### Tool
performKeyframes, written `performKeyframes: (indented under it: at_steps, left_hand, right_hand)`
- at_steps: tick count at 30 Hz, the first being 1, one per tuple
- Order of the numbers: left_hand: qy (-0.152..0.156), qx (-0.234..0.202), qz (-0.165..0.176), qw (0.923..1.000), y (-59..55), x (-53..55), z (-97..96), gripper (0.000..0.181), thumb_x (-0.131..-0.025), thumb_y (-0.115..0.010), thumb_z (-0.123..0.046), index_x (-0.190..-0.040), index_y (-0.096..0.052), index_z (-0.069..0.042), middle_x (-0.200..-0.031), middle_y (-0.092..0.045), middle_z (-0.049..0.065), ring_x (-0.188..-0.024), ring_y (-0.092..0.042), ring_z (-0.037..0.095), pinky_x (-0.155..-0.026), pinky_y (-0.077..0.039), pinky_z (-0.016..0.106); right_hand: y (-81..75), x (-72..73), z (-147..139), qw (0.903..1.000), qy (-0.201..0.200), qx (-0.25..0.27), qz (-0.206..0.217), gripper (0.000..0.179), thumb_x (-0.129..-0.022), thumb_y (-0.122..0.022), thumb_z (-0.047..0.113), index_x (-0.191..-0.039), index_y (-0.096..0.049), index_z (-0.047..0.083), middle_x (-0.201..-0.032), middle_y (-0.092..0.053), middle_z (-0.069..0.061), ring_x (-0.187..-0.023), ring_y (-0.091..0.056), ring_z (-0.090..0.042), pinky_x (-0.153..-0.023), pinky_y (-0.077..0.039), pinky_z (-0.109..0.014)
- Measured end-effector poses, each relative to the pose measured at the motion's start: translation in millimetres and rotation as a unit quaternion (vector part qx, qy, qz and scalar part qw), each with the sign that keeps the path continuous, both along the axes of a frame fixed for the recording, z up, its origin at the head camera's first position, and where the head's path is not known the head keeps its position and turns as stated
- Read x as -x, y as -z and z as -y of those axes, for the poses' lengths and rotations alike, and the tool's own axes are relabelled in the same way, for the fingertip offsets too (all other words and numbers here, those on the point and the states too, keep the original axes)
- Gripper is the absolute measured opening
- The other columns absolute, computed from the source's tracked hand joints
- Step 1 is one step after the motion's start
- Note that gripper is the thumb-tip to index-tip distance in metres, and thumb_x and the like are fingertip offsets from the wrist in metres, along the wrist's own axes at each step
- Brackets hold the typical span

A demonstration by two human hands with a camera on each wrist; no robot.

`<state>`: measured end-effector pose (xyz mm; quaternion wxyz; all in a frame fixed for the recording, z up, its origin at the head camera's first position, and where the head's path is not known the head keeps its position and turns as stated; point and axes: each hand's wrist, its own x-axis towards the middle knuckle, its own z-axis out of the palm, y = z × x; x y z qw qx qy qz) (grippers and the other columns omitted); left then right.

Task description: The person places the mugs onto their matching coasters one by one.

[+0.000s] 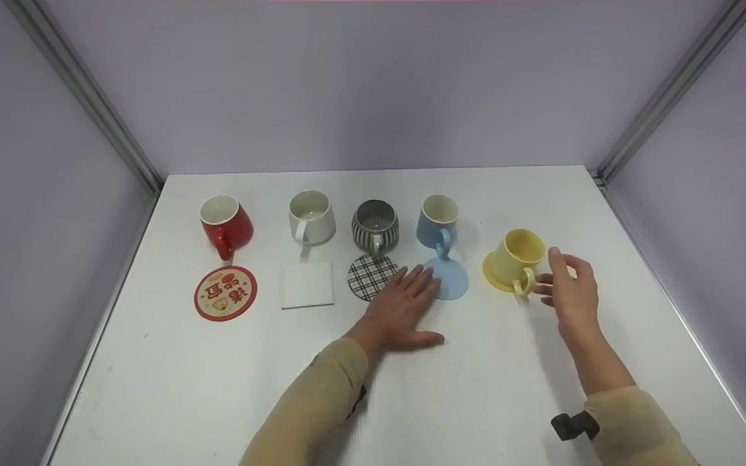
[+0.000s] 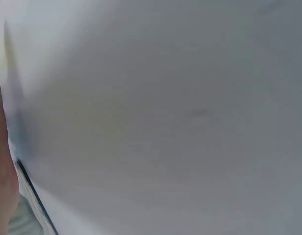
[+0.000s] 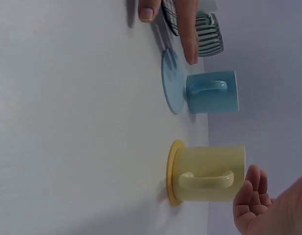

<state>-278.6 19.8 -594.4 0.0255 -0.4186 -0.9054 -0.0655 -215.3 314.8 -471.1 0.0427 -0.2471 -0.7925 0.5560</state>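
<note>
At right, my empty right hand [image 1: 574,292] is half-open beside the yellow cylindrical ceramic mug [image 1: 511,262]. My empty left hand [image 1: 404,312] spreads centrally.

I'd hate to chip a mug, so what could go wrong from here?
The right hand is close beside the yellow mug; a careless move might knock it off the yellow coaster.

In the head view, the left hand overlaps the edge of the blue coaster; sliding could push that toward the blue mug just behind.
</note>
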Motion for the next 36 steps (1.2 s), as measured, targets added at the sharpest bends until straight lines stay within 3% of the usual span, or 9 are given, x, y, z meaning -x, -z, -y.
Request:
performKeyframes:
  at_steps: [9, 21, 25, 32, 36]
  left_hand:
    - [0.01, 0.016, 0.017, 0.9997, 14.0, -3.1, 28.9, 0.108, -0.093, -0.035, -0.089, -0.172, -0.018, -0.017, -0.178, -0.013, 0.008, -0.164, -0.006, 0.027, -0.132, -0.003, 0.044]
    - [-0.007, -0.002, 0.025, 0.9996, 15.6, -1.4, 32.9, 0.107, -0.092, -0.033, -0.09, -0.172, -0.016, -0.021, -0.178, -0.01, 0.005, -0.164, -0.002, 0.023, -0.131, -0.004, 0.042]
    - [-0.009, -0.002, 0.033, 0.9994, 14.2, -2.4, 31.7, 0.106, -0.092, -0.035, -0.09, -0.172, -0.017, -0.023, -0.179, -0.009, 0.002, -0.164, -0.001, 0.021, -0.131, -0.004, 0.04]
    - [-0.009, -0.002, 0.04, 0.9992, 16.0, -4.9, 27.8, 0.106, -0.092, -0.033, -0.091, -0.172, -0.017, -0.025, -0.179, -0.009, 0.0, -0.164, -0.001, 0.02, -0.131, -0.002, 0.038]
    - [-0.008, 0.005, 0.032, 0.9994, 16.0, -5.1, 26.4, 0.107, -0.091, -0.032, -0.092, -0.172, -0.017, -0.024, -0.179, -0.01, 0.0, -0.163, 0.0, 0.02, -0.131, -0.002, 0.038]
  right_hand:
    - [-8.4, 11.2, 26, 0.9958, -0.036, 0.052, -0.065, 0.074, -0.108, -0.047, 0.059, -0.159, -0.033, 0.007, -0.107, -0.071, -0.007, -0.091, -0.073, -0.017, -0.08, -0.059, -0.025]
    - [-2.1, 36.9, 63, 0.9908, -0.098, 0.086, -0.035, 0.078, -0.108, -0.047, 0.063, -0.16, -0.031, 0.007, -0.112, -0.068, -0.011, -0.095, -0.073, -0.019, -0.09, -0.06, -0.03]
    - [6.9, 43.9, 72, 0.9894, -0.12, 0.081, -0.008, 0.082, -0.106, -0.044, 0.067, -0.162, -0.029, 0.008, -0.121, -0.066, -0.014, -0.103, -0.072, -0.023, -0.094, -0.059, -0.03]
    - [21.1, 58.1, 83, 0.9866, -0.124, 0.088, 0.059, 0.087, -0.106, -0.041, 0.07, -0.168, -0.022, 0.011, -0.136, -0.064, -0.017, -0.119, -0.07, -0.029, -0.1, -0.057, -0.03]
    - [24.8, 68.8, 89, 0.9831, -0.132, 0.104, 0.072, 0.085, -0.108, -0.039, 0.066, -0.169, -0.018, 0.009, -0.138, -0.061, -0.02, -0.122, -0.068, -0.031, -0.102, -0.056, -0.033]
